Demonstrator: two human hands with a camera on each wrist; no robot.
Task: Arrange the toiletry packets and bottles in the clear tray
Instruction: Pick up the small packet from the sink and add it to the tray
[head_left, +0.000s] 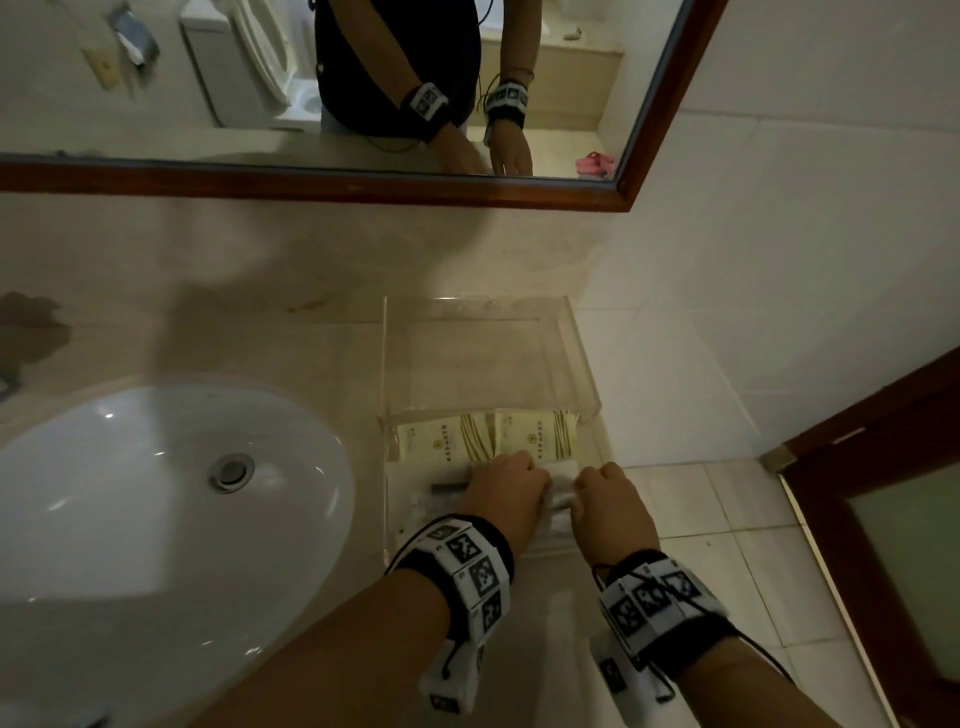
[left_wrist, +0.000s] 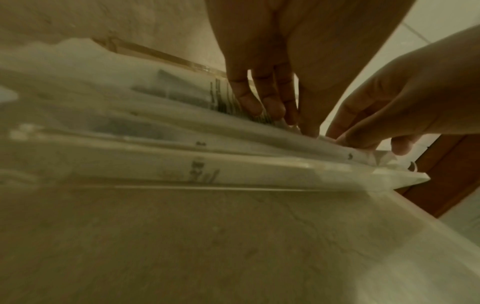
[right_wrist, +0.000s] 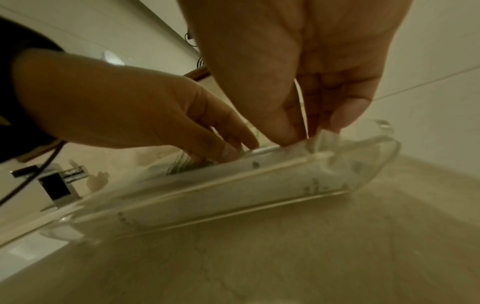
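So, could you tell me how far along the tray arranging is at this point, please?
Done: two cream packets lie side by side in the clear tray, under its raised shelf. In hand: the left hand presses on white packets in the tray's front section, while the right hand pinches a crinkled white packet at the right end. Left: straightening these; no bottles are visible, and the shelf looks bare.

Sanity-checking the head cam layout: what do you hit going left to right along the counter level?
sink basin → drain → clear tray → left hand → right hand → tiled floor → wooden door frame
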